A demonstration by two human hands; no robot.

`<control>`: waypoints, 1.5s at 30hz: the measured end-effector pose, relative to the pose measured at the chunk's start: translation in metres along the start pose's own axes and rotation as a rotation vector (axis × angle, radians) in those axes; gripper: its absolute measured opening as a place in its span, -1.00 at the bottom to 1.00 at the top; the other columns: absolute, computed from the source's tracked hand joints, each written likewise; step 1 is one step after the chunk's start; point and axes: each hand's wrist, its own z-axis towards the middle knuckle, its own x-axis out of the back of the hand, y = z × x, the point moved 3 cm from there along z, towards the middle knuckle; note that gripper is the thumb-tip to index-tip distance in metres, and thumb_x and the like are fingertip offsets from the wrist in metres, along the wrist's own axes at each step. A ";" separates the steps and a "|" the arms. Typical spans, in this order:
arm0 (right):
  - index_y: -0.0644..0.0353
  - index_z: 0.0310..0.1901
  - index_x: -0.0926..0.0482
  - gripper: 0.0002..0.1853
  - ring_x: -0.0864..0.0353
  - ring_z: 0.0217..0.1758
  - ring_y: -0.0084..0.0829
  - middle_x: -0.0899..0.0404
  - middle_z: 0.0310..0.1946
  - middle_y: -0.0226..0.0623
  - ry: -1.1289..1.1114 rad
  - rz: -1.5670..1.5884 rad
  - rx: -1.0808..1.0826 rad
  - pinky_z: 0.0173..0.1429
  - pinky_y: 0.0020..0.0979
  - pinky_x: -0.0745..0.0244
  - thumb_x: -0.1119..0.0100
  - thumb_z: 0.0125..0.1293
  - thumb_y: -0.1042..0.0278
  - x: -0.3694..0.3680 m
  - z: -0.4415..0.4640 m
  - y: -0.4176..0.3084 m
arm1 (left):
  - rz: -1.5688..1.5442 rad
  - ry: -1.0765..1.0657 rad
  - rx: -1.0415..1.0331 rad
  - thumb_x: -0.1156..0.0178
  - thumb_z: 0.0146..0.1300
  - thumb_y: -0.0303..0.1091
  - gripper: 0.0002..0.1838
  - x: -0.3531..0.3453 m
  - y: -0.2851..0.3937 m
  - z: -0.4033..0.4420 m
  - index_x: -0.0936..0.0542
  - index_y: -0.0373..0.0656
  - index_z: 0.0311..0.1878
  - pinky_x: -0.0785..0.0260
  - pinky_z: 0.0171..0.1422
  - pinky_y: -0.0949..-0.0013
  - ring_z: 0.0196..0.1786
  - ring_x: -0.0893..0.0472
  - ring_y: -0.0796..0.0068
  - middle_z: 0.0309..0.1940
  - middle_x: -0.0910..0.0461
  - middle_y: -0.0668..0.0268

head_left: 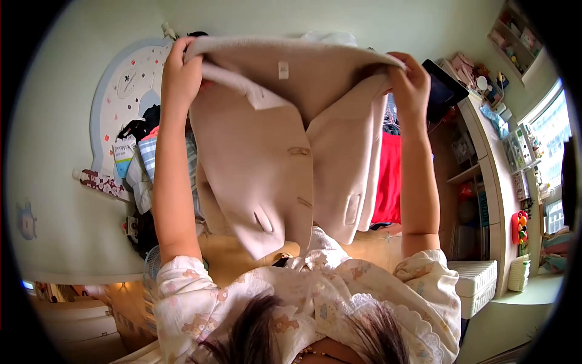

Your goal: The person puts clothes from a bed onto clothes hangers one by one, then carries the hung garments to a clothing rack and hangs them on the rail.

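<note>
A pale beige coat (254, 158) hangs in front of me, spread out between both hands. Its front faces me, with a small white label (283, 70) inside the back of the neck, buttonholes along one front edge and a slit pocket low on each side. My left hand (182, 73) is closed round the coat's upper corner on the left. At the upper right corner, my right hand (410, 82) grips the coat the same way. Behind the coat, part of a red cloth (388, 179) shows; much else there is hidden.
A rounded headboard (115, 91) stands at the left, with piled clothes (142, 130) before it. Along the right run a desk (491, 164) with shelves beneath and a dark monitor (445, 91). A white ribbed box (474, 285) sits low right, near the window (548, 145).
</note>
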 end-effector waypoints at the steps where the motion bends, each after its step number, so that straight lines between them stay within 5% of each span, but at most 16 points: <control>1: 0.33 -0.17 -0.61 -0.79 -0.49 -0.54 -0.67 -0.55 -0.54 -0.40 -0.001 -0.042 -0.009 -0.51 -0.58 -0.46 -0.04 0.19 0.53 -0.002 -0.003 0.012 | -0.031 -0.042 0.134 -0.01 0.25 -0.37 -0.72 -0.004 0.010 -0.010 -0.47 -0.15 0.02 -0.43 -0.52 0.46 -0.39 -0.58 0.53 -0.37 -0.56 0.30; 5: 0.32 -0.19 -0.61 -0.79 -0.42 -0.57 -0.69 -0.52 -0.59 -0.44 0.001 -0.069 -0.095 -0.49 -0.59 -0.31 -0.06 0.15 0.56 -0.016 -0.016 0.091 | -0.005 -0.136 0.261 0.00 0.22 -0.37 -0.71 -0.037 -0.052 -0.013 -0.46 -0.14 0.01 -0.38 -0.60 0.42 -0.53 -0.56 0.47 -0.39 -0.56 0.24; 11: 0.26 -0.16 -0.60 -0.76 -0.52 -0.55 -0.53 -0.56 -0.56 -0.26 0.036 -0.107 -0.360 -0.46 -0.45 -0.41 -0.11 0.09 0.53 -0.069 -0.007 0.263 | -0.021 -0.336 0.586 0.09 0.24 -0.45 -0.72 -0.119 -0.192 0.002 -0.39 -0.19 0.02 -0.37 -0.69 0.50 -0.67 -0.57 0.48 -0.40 -0.58 0.17; 14: 0.25 0.02 -0.52 -0.65 -0.64 -0.35 -0.46 -0.62 -0.36 -0.18 0.016 -0.154 -0.411 -0.29 -0.48 -0.57 -0.08 0.16 0.57 -0.095 0.008 0.353 | -0.020 -0.307 0.696 0.10 0.31 -0.42 -0.74 -0.167 -0.250 0.020 -0.34 -0.22 0.05 -0.36 -0.69 0.54 -0.66 -0.58 0.48 -0.28 -0.57 0.13; 18: 0.06 0.40 -0.10 -0.29 -0.45 0.25 -0.31 -0.41 0.16 -0.09 -0.151 0.146 -0.504 0.23 -0.36 -0.42 -0.05 0.24 0.68 -0.124 0.009 0.420 | -0.150 -0.139 0.833 -0.10 0.29 -0.30 -0.28 -0.231 -0.305 0.029 0.08 0.05 0.40 -0.49 -0.39 0.30 -0.34 -0.67 0.21 0.01 -0.48 0.04; 20: 0.08 0.40 -0.11 -0.30 -0.43 0.27 -0.30 -0.41 0.18 -0.08 -0.200 0.131 -0.620 0.23 -0.34 -0.42 -0.06 0.24 0.67 -0.121 -0.004 0.459 | -0.034 -0.290 0.857 -0.15 0.26 -0.28 -0.09 -0.259 -0.321 0.017 0.28 0.13 0.46 -0.49 -0.25 0.23 -0.08 -0.62 0.23 0.13 -0.40 0.03; 22: 0.22 0.32 -0.23 -0.41 -0.55 0.14 -0.31 -0.51 0.07 -0.10 -0.163 -0.013 -0.678 0.16 -0.37 -0.47 -0.08 0.24 0.63 -0.103 -0.027 0.511 | 0.036 -0.418 0.886 -0.16 0.23 -0.33 -0.12 -0.282 -0.376 -0.011 0.17 0.07 0.49 -0.48 -0.02 0.15 0.01 -0.58 0.24 0.23 -0.35 -0.03; 25: 0.29 0.16 -0.41 -0.57 -0.64 -0.02 -0.28 -0.60 -0.08 -0.09 -0.106 -0.259 -0.834 0.07 -0.39 -0.52 -0.08 0.22 0.58 -0.057 -0.059 0.578 | 0.253 -0.485 0.576 -0.17 0.22 -0.20 -0.17 -0.306 -0.447 -0.072 0.03 0.09 0.49 -0.23 0.30 -0.06 0.32 -0.34 0.07 0.36 -0.17 -0.09; 31: 0.33 -0.03 -0.55 -0.67 -0.63 -0.09 -0.14 -0.61 -0.12 0.01 -0.097 -0.631 -0.932 0.03 -0.29 -0.50 -0.07 0.14 0.50 0.025 -0.084 0.680 | 0.926 -0.816 0.578 0.07 0.28 0.16 -0.18 -0.349 -0.449 -0.134 0.08 0.12 0.52 0.48 0.47 -0.26 0.53 0.28 -0.14 0.50 0.29 -0.08; 34: 0.30 0.00 -0.54 -0.63 -0.54 0.01 -0.02 -0.56 -0.08 0.05 -0.098 -0.876 -0.924 0.13 -0.18 -0.43 -0.15 0.12 0.42 0.064 -0.072 0.727 | 0.976 -0.806 0.607 0.04 0.27 0.10 -0.16 -0.364 -0.447 -0.141 0.12 0.06 0.52 0.52 0.47 -0.26 0.53 0.33 -0.11 0.51 0.36 -0.08; 36: 0.26 0.03 -0.51 -0.59 -0.47 0.08 0.01 -0.53 -0.05 0.05 -0.045 -1.019 -0.730 0.17 -0.13 -0.39 -0.20 0.09 0.40 0.096 -0.083 0.769 | 0.962 -0.856 0.629 0.03 0.27 0.05 -0.14 -0.366 -0.448 -0.143 0.17 0.01 0.52 0.54 0.47 -0.24 0.54 0.39 -0.08 0.50 0.41 -0.08; 40: 0.21 -0.06 -0.53 -0.60 -0.47 0.08 -0.01 -0.48 0.03 -0.07 -0.180 -1.348 -1.095 0.13 -0.08 -0.43 -0.34 0.07 0.27 0.110 -0.053 0.775 | 0.926 -0.912 0.674 0.00 0.25 0.05 -0.10 -0.363 -0.458 -0.145 0.20 0.02 0.52 0.55 0.49 -0.21 0.54 0.40 -0.06 0.50 0.42 -0.08; 45: 0.13 -0.06 -0.50 -0.58 -0.38 0.15 -0.12 -0.43 0.03 -0.26 -0.475 -1.547 -1.003 0.11 -0.08 -0.38 -0.34 0.10 0.15 0.097 -0.043 0.771 | 0.841 -0.909 0.615 -0.12 0.18 -0.01 -0.09 -0.351 -0.469 -0.142 0.11 0.04 0.51 0.43 0.50 -0.18 0.53 0.27 -0.09 0.50 0.30 -0.08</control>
